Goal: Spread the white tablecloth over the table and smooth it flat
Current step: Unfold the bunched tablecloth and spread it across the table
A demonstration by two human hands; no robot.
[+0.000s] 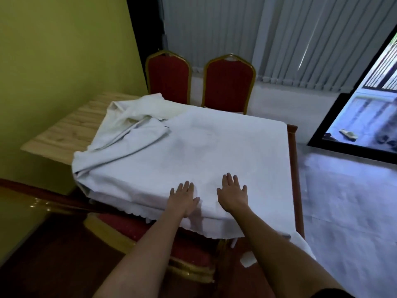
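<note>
Head view: white tablecloth (214,151) lies over most of the table (292,151), w/ the table's red-brown edge bare along the right side. Cloth's right and middle part is flat; its far-left part is bunched in folds, heaped partly on a light wood tabletop (71,127) just beside. Near hem hangs over the front edge.

Left hand (183,200) and right hand (233,195) both rest palm-down on the cloth near the front edge, side by side, a little apart. Fingers straight and spread, pressing flat, gripping nothing.

Two red chairs w/ gold frames (228,82) stand at the far side; another red seat (133,229) sits under the near edge. Vertical blinds (300,39) behind, yellow-green wall (53,50) at left.
</note>
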